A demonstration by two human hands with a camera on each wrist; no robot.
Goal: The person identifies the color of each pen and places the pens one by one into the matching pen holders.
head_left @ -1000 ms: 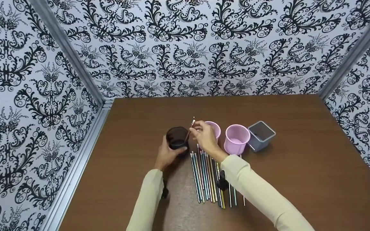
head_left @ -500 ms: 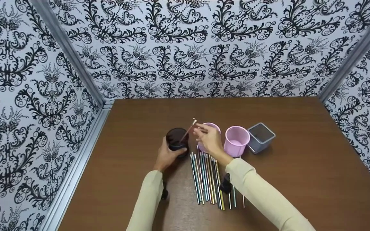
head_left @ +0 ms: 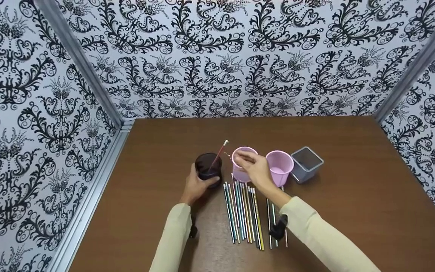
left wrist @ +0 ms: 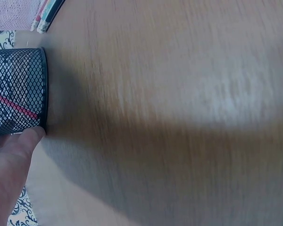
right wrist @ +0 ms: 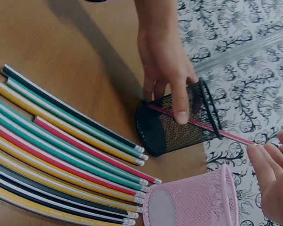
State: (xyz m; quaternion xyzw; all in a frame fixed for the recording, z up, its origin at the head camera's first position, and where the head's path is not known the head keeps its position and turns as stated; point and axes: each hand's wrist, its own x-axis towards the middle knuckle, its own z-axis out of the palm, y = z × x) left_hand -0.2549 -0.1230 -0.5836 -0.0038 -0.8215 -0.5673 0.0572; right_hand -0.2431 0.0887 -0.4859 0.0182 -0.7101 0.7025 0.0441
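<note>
My left hand (head_left: 196, 186) grips a black mesh pencil cup (head_left: 204, 174) around its side, the thumb across the front. Inside the cup leans a red pencil (head_left: 219, 153), its eraser end sticking out above the rim toward the upper right. The right wrist view shows this pencil (right wrist: 233, 137) through the mesh, slanting up from the cup's bottom. My right hand (head_left: 258, 172) hovers over the left pink mesh cup (head_left: 240, 174), fingers loosely bent and apart from the pencil in the head view. Below it lies a row of striped pencils (head_left: 242, 215), eraser ends pointing away from me.
A second pink cup (head_left: 279, 174) stands to the right, beside a grey square mesh holder (head_left: 307, 173). A few more pencils (head_left: 269, 223) lie partly under my right forearm. Patterned walls (head_left: 217, 75) border the brown table (head_left: 157, 151) at the back and sides.
My right hand has let go of the red pencil and moved right, over the left pink cup. The pencil now leans in the black cup. My left hand has stayed in place.
</note>
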